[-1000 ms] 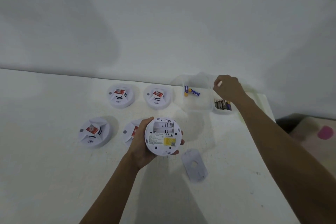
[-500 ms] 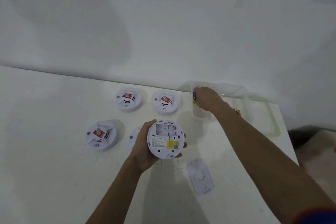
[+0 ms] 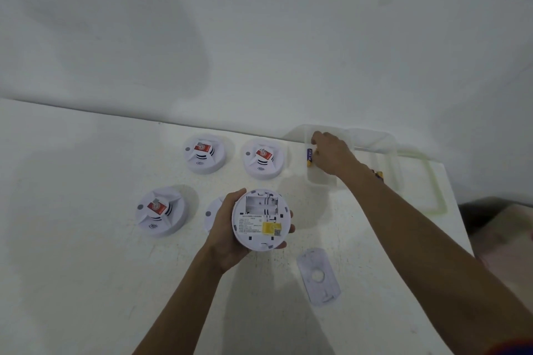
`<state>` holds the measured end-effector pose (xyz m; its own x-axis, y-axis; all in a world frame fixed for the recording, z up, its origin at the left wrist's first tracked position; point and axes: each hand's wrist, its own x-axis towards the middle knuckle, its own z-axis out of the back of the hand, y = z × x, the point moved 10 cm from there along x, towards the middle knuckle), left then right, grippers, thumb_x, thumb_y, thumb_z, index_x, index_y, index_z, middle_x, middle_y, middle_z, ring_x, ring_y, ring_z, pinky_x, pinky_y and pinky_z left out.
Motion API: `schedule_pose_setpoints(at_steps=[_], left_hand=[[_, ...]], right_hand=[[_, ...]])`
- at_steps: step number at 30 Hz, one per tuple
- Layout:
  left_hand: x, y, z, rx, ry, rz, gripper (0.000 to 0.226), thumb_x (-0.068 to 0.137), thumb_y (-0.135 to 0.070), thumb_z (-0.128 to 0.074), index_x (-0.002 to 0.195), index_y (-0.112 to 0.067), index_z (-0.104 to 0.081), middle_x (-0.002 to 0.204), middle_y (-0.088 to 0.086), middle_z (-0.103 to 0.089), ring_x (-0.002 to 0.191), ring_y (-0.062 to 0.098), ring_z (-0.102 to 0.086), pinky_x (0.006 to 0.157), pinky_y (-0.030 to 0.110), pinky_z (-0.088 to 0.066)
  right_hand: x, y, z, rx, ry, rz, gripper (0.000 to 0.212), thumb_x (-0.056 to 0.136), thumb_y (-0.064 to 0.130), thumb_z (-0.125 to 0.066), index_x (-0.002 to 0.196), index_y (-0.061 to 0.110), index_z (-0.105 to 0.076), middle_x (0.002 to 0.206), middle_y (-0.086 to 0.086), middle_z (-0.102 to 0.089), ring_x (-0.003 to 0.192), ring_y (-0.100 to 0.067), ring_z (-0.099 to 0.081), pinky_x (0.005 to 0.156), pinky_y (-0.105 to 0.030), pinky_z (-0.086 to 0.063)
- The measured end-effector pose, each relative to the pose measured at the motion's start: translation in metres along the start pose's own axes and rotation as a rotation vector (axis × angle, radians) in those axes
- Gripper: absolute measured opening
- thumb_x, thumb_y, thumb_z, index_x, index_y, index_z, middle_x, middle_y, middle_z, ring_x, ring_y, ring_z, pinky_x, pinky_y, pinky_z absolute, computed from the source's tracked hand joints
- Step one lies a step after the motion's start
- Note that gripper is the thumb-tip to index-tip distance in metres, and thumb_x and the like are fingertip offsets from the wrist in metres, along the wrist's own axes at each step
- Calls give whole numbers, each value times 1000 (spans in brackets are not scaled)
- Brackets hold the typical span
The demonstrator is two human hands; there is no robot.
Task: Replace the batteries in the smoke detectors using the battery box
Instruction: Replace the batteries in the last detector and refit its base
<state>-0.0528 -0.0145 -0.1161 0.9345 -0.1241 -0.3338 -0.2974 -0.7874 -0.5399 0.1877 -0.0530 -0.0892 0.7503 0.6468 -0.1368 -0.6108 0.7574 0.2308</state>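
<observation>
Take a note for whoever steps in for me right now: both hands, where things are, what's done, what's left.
Left hand holds a smoke detector back-up, battery bay open and empty.
Right hand is inside the battery box, fingertips at a blue-and-yellow battery; grip not confirmable.
Loose cover plate lies on the table near the held detector; four other detectors sit beyond.
Done: cover off, bay empty.
Left: fit batteries, refit cover, then likely the other four.

Detectors (image 3: 204, 154) lie left of the battery box (image 3: 320, 179), cover plate (image 3: 318, 277) in front.
</observation>
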Motion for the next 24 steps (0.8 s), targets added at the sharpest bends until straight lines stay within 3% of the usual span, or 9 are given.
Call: schedule_pose_setpoints(at_steps=[5,10,13,18,21,24], left_hand=[[0,1,2,3,-8,5,74,56,-57,-76,113,-12,-69,118,19,-65,106,39,-62,86,49,-52],[-1,2,1,-6,-3,13,73,56,-57,-77,113,-12,-70,118,19,-65,105,38,-63,86,48,-53],[-1,3,0,-10,4,17,72,57,-56,-77,114,-12,-69,119,18,-65,107,38,-63,86,48,-53],[-2,4,-1,-26,0,14,74,53,-54,-80,113,-11,-69,118,20,-65,106,40,-63,83,49,-54],[-5,1,-3,-17,-7,6,75,53,-54,-79,113,-10,-69,119,21,-64,106,41,-62,85,50,-53],[-7,0,-3,-14,-6,-3,76,57,-55,-76,117,-9,-67,122,21,-62,109,42,-60,87,51,-52]], right_hand=[[-3,5,-12,32,98,46,32,88,9,-55,118,11,-43,111,-15,-47,83,-29,-51,70,-34,-41],[-7,2,-18,-26,169,78,45,86,25,-61,126,17,-43,113,-12,-43,88,-28,-52,74,-32,-43],[-7,11,-15,-173,129,156,39,86,26,-60,119,9,-47,112,-14,-44,76,-27,-50,69,-34,-45],[-11,20,-11,-324,104,237,23,92,23,-49,103,3,-53,105,-14,-51,74,-26,-49,64,-32,-38],[-14,13,-14,-347,89,201,22,95,20,-42,98,2,-54,100,-16,-56,74,-27,-52,67,-35,-44],[-17,5,-11,-309,27,140,18,95,11,-41,105,0,-52,99,-18,-61,79,-29,-59,71,-38,-49]])
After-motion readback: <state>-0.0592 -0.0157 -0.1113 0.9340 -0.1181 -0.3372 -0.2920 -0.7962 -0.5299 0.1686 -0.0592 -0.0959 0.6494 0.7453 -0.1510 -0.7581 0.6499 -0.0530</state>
